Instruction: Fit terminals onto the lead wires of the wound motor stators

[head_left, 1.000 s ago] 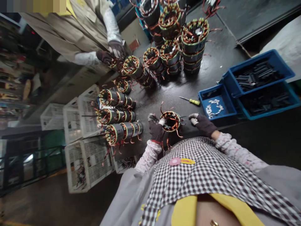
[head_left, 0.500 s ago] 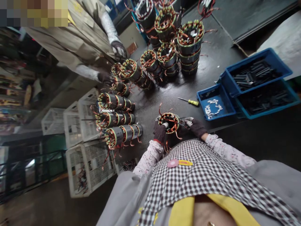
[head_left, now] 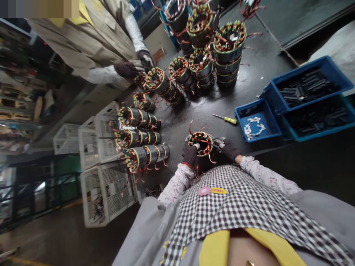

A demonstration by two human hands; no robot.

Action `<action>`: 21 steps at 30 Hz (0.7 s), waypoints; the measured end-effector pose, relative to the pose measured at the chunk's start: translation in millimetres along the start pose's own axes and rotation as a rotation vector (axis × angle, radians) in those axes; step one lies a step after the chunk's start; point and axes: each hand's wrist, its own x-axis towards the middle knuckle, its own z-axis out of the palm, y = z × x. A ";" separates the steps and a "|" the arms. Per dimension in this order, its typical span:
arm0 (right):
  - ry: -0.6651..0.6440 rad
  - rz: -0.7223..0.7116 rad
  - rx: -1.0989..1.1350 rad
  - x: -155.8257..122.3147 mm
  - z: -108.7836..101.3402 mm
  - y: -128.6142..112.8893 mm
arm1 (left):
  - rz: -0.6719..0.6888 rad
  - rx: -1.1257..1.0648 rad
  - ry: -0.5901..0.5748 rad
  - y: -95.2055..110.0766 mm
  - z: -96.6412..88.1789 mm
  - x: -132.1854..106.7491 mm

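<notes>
Your gloved left hand (head_left: 190,154) and right hand (head_left: 227,149) clamp a wound stator (head_left: 202,143), likely heavy and rigid; grip its steel core, sparing fragile copper leads.

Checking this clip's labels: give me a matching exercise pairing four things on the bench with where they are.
Things:
1. screwdriver
2. wound coil
3. white clips
4. black strips

Places:
A. in the small blue tray
B. between the left hand and right hand
C. in the large blue bin
D. lying loose on the dark bench

Pairs: 1-D, 2-B, 3-A, 4-C
</notes>
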 end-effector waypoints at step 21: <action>0.007 -0.335 -0.766 -15.9 -52.9 -137.3 | 0.656 0.385 -0.074 6.2 -23.2 -31.5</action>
